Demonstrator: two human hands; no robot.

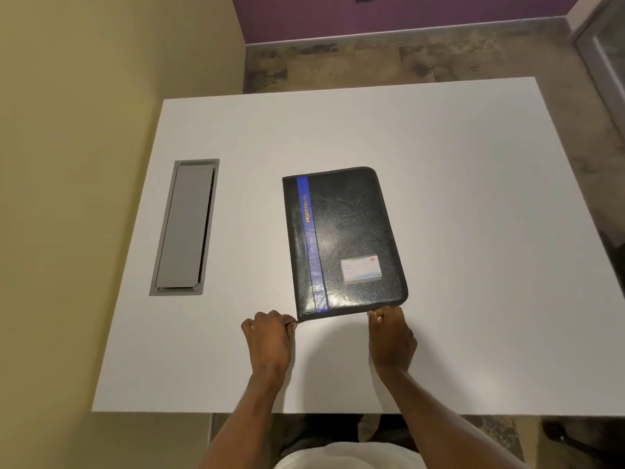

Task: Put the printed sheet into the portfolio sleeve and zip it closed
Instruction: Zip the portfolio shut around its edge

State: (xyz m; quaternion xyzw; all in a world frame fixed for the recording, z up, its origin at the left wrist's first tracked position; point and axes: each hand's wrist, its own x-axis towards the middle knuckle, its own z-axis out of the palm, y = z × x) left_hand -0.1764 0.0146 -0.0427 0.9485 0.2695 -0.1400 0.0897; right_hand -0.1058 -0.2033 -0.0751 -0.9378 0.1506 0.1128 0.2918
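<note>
Head view: the portfolio (345,242) lies shut on the surface (473,198), sheet unseen. The left hand (269,336) pinches its near corner, perhaps the zip pull; the right hand (390,336) holds the near edge in a narrow grip, steadying it.

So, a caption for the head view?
Left hand and right hand hold the near edge of the portfolio on the table.

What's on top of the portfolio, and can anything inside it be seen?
On the portfolio: a blue stripe and a small card label. It is closed, so its inside is hidden; no sheet shows. The left hand and right hand grip its near edge.
</note>
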